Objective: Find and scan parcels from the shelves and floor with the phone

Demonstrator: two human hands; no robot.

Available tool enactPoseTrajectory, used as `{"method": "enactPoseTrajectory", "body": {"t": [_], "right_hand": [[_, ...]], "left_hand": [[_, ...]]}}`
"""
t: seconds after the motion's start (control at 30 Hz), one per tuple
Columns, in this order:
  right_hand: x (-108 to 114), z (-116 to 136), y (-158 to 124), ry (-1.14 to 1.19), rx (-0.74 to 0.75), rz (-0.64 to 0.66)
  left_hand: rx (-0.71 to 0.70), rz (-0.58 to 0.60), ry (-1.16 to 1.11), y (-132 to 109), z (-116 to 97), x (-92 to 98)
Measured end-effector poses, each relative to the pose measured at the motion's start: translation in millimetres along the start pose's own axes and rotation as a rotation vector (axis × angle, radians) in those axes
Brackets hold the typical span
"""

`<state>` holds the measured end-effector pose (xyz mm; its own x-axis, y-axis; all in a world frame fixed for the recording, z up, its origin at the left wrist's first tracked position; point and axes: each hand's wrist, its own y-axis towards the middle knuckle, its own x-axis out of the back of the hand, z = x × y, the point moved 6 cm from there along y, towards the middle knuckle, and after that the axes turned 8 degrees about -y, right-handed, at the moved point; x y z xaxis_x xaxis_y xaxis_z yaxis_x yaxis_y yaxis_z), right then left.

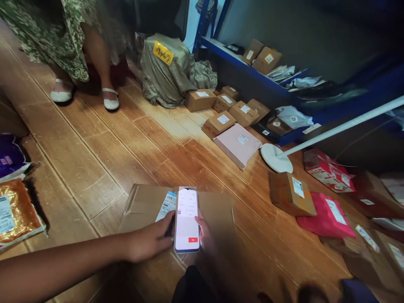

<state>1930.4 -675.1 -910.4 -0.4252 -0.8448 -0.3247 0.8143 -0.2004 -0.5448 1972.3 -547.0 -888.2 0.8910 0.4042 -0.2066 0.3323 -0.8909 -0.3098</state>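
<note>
A smartphone (pixel 187 219) with a lit white screen is held low in the middle of the view, over a flat cardboard parcel (pixel 143 202) that lies on the wooden floor. My right hand (pixel 206 237) grips the phone from its right side and underneath, thumb on the edge. My left hand (pixel 151 240) reaches in from the left, fingers curled against the phone's left edge. A white shipping label (pixel 166 205) on the parcel shows just left of the phone.
Small brown boxes (pixel 221 111) and a pink parcel (pixel 237 144) lie beside a blue shelf (pixel 252 69). A white lamp base (pixel 276 158), a brown box (pixel 292 194) and red bags (pixel 326 216) sit at right. Another person's legs in white shoes (pixel 110 101) stand at the back left. An orange packet (pixel 15 214) lies far left.
</note>
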Motion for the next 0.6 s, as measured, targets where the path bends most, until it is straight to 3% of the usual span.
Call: {"method": "enactPoseTrajectory", "body": {"t": [0.1, 0.2, 0.37, 0.47, 0.6], "right_hand": [[20, 2, -7, -0.096, -0.037, -0.078], [33, 7, -21, -0.109, -0.036, 0.004], [59, 13, -36, 0.025, -0.075, -0.037], [64, 23, -31, 0.040, -0.027, -0.067], [51, 24, -23, 0.110, 0.014, -0.005]], "left_hand": [[-0.253, 0.010, 0.749, -14, 0, 6.4], [-0.441, 0.153, 1.091, -23, 13, 0.9], [-0.492, 0.076, 1.242, -14, 23, 0.1], [-0.490, -0.034, 1.220, 13, 16, 1.8], [-0.452, -0.216, 1.153, 58, 5, 9.5]]}}
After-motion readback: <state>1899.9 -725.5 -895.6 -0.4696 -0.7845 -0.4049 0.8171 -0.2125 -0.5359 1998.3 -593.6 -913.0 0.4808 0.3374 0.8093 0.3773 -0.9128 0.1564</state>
